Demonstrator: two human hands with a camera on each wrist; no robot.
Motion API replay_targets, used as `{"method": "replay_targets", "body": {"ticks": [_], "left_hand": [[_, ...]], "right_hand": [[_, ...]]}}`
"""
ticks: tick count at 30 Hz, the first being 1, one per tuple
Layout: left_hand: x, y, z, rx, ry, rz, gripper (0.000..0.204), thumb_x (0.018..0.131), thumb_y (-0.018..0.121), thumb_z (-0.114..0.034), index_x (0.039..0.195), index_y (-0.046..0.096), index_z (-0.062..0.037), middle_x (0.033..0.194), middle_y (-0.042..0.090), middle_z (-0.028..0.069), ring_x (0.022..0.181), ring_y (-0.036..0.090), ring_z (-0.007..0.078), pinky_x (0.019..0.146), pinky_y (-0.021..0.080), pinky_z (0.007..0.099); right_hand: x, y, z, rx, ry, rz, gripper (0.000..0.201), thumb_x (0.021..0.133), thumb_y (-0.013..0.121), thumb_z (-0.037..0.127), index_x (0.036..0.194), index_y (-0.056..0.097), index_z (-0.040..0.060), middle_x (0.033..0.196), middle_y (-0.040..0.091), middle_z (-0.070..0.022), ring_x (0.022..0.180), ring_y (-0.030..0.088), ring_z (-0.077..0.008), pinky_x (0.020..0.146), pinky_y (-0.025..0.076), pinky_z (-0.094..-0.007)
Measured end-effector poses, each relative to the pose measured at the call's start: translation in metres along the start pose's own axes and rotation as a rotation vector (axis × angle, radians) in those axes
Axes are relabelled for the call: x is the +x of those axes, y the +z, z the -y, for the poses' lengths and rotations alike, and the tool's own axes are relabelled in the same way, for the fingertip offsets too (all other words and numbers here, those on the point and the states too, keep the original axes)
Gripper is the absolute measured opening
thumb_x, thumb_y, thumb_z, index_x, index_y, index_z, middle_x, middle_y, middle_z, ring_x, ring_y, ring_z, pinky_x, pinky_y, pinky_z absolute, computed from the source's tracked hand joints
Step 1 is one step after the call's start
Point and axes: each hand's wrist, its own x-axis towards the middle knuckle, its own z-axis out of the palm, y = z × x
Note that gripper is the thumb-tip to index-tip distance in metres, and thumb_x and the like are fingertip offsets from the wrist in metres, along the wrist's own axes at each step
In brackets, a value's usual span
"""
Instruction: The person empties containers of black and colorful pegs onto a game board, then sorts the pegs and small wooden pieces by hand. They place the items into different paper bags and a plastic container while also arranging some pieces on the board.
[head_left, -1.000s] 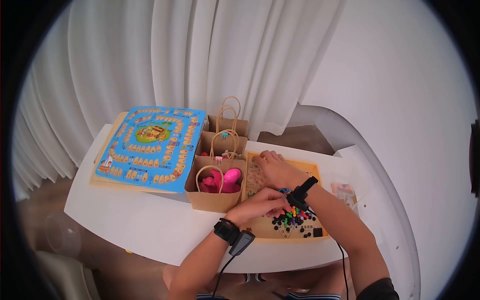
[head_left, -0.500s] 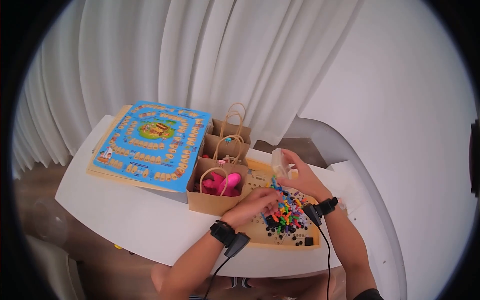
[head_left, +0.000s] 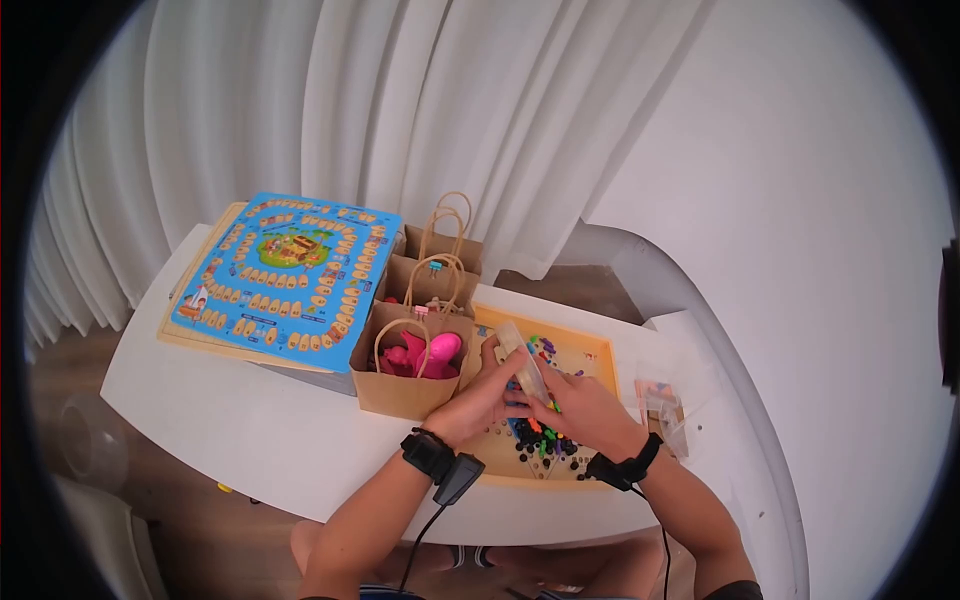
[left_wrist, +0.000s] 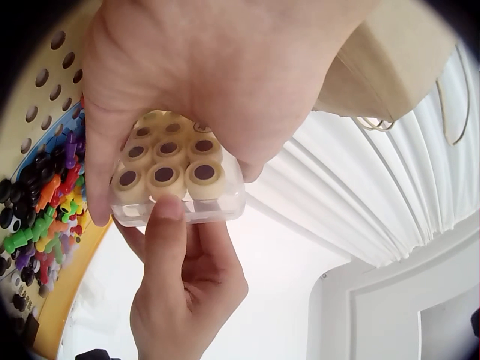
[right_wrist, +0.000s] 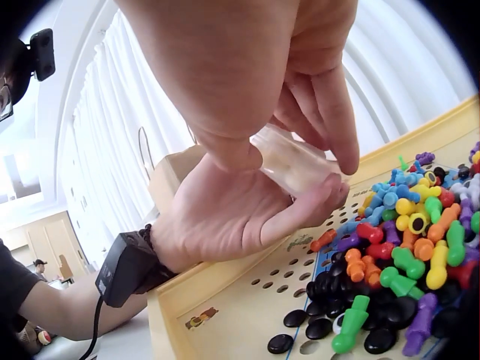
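A clear plastic case (left_wrist: 225, 210) holding several round cream pieces with dark centres is gripped between both hands. In the left wrist view the left hand (left_wrist: 217, 75) wraps over it from above, while the thumb and fingers of the right hand (left_wrist: 187, 292) pinch its lower edge. The head view has the left hand (head_left: 478, 402) at the left of the case (head_left: 524, 365) and the right hand (head_left: 590, 408) at its right, both above the yellow-rimmed tray (head_left: 606, 375). Colourful pegs (right_wrist: 409, 262) and black discs (right_wrist: 319, 328) lie piled in the tray.
Paper bags (head_left: 405, 393) with handles stand left of the tray, the front one holding pink items (head_left: 440, 355). A blue game board (head_left: 290, 270) lies farther left on the white table (head_left: 250, 425). Clear plastic boxes (head_left: 665, 415) sit right of the tray. White curtains (head_left: 400, 120) hang behind.
The right hand lifted the clear case out of the tray's far left part and brought it toward the body. The left hand, earlier over the pegs, has taken hold of it too.
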Motion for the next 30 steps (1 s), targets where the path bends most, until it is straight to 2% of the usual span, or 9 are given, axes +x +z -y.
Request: {"method": "replay_targets", "body": {"ticks": [1,5,7,14,19,23,25,28,30], "left_hand": [[0.000,0.000,-0.001,-0.001,-0.001,-0.020,0.070,0.109,0.052,-0.048,0.156,0.005,-0.0254,0.141,0.050,0.0151,0.109,0.071,0.0280,0.094,0.061,0.0465],[0.002,-0.002,0.002,-0.016,-0.004,-0.053,0.071,0.108,0.054,-0.046,0.156,0.004,-0.0263,0.140,0.050,0.0161,0.106,0.072,0.0295,0.091,0.063,0.0456],[0.003,-0.002,0.003,-0.010,0.000,-0.065,0.074,0.108,0.056,-0.043,0.155,0.001,-0.0268,0.140,0.050,0.0174,0.105,0.072,0.0308,0.091,0.063,0.0462],[0.002,-0.002,0.004,-0.005,0.036,-0.056,0.085,0.107,0.057,-0.042,0.158,-0.009,-0.0282,0.144,0.047,0.0190,0.111,0.070,0.0316,0.092,0.063,0.0473],[0.003,-0.003,0.004,-0.002,0.042,-0.037,0.094,0.108,0.058,-0.037,0.161,-0.019,-0.0296,0.149,0.043,0.0190,0.117,0.068,0.0303,0.095,0.062,0.0494],[0.003,-0.002,0.004,0.033,0.046,-0.038,0.094,0.108,0.058,-0.034,0.162,-0.019,-0.0294,0.149,0.043,0.0182,0.116,0.068,0.0294,0.093,0.062,0.0490],[0.001,0.000,0.002,0.184,-0.002,-0.059,0.092,0.107,0.059,-0.031,0.163,-0.014,-0.0300,0.149,0.043,0.0180,0.121,0.065,0.0291,0.095,0.061,0.0483],[-0.006,0.007,-0.002,0.311,0.014,-0.053,0.098,0.101,0.069,-0.037,0.167,-0.003,-0.0267,0.147,0.049,0.0189,0.126,0.060,0.0254,0.092,0.060,0.0416],[-0.006,0.008,-0.004,0.422,0.021,-0.073,0.094,0.101,0.070,-0.036,0.168,0.004,-0.0285,0.147,0.047,0.0178,0.123,0.060,0.0244,0.092,0.058,0.0409]], "right_hand": [[0.000,0.000,0.000,-0.012,-0.034,-0.007,0.060,0.098,0.066,0.031,0.146,0.048,-0.0018,0.096,0.073,-0.0269,0.077,0.071,-0.0469,0.067,0.058,-0.0521],[0.000,0.003,-0.008,0.026,-0.053,0.001,0.061,0.099,0.065,0.029,0.146,0.045,-0.0034,0.089,0.072,-0.0278,0.075,0.070,-0.0473,0.066,0.057,-0.0539],[-0.002,0.006,-0.005,0.008,0.020,0.004,0.060,0.097,0.064,0.023,0.146,0.043,-0.0048,0.086,0.071,-0.0285,0.074,0.070,-0.0482,0.066,0.056,-0.0536],[0.001,0.013,-0.003,0.091,0.048,-0.061,0.060,0.091,0.063,0.011,0.146,0.044,-0.0017,0.088,0.069,-0.0302,0.075,0.070,-0.0475,0.066,0.055,-0.0526],[0.000,0.014,-0.023,0.265,0.007,-0.050,0.057,0.091,0.062,0.010,0.146,0.047,0.0014,0.088,0.069,-0.0248,0.077,0.070,-0.0447,0.072,0.056,-0.0472],[-0.006,0.010,-0.035,0.274,0.094,-0.026,0.053,0.091,0.063,0.008,0.142,0.051,0.0016,0.091,0.072,-0.0213,0.083,0.073,-0.0402,0.077,0.058,-0.0429],[-0.006,0.009,-0.042,0.490,0.161,-0.227,0.044,0.091,0.063,0.004,0.134,0.057,0.0001,0.096,0.075,-0.0186,0.088,0.077,-0.0331,0.079,0.059,-0.0383],[-0.011,0.015,-0.071,0.560,0.270,-0.305,0.035,0.090,0.061,0.000,0.126,0.062,-0.0018,0.103,0.077,-0.0175,0.094,0.078,-0.0279,0.082,0.060,-0.0359],[-0.015,0.016,-0.082,0.488,0.291,-0.347,0.033,0.090,0.060,-0.002,0.123,0.063,-0.0026,0.104,0.077,-0.0176,0.094,0.078,-0.0276,0.082,0.061,-0.0357]]}}
